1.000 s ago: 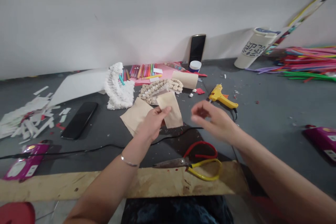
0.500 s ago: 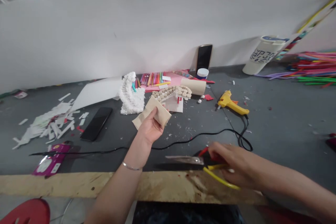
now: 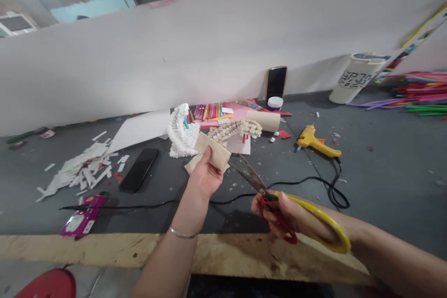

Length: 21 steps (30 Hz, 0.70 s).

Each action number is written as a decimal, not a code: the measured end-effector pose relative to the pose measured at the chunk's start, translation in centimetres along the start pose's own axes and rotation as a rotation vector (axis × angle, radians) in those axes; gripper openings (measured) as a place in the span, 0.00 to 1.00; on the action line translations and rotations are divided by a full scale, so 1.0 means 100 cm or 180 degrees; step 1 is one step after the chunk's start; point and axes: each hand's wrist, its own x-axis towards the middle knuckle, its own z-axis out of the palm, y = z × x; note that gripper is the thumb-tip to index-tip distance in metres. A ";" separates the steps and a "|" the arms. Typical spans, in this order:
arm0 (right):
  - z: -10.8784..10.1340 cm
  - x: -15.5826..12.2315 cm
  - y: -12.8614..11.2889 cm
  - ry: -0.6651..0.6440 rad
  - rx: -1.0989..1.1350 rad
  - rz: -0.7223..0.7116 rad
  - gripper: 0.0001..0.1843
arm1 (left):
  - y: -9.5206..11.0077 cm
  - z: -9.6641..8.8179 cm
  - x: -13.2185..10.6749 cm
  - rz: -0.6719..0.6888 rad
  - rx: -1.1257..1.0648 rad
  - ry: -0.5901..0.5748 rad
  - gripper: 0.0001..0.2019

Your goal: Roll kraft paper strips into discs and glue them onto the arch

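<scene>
My left hand (image 3: 206, 174) is closed on a folded piece of beige cardboard (image 3: 217, 152), thumb on its upper face. Another beige piece lies partly beneath that hand. My right hand (image 3: 286, 216) grips scissors (image 3: 260, 188) with one red and one yellow handle. Their blades are parted and point up and left, the tips close to the cardboard's right edge. Behind my left hand stands a white, bumpy model (image 3: 180, 132). Beside it, a curved structure of beige pieces (image 3: 232, 129) has red supports and a white base.
A yellow glue gun (image 3: 316, 142) lies right, its black cable (image 3: 230, 200) crossing the table. Left are a phone (image 3: 138, 170), paper scraps (image 3: 84, 167) and a purple packet (image 3: 84, 216). At the back are markers (image 3: 211, 111), a cardboard tube (image 3: 263, 121), a tumbler (image 3: 358, 78) and pipe cleaners (image 3: 421, 92).
My right hand has raised the scissors from near the table's front edge. Their blades, together before, are now parted and near the cardboard. The whole view has shifted slightly.
</scene>
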 end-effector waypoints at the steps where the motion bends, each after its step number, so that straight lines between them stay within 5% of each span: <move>1: 0.000 0.003 0.000 0.0000 0.0045 0.0079 0.36 | 0.000 -0.001 0.001 0.0005 0.0012 0.0027 0.13; 21: 0.010 0.028 -0.003 0.0194 0.1222 0.0563 0.40 | -0.026 -0.009 0.000 0.0395 0.0522 -0.0391 0.10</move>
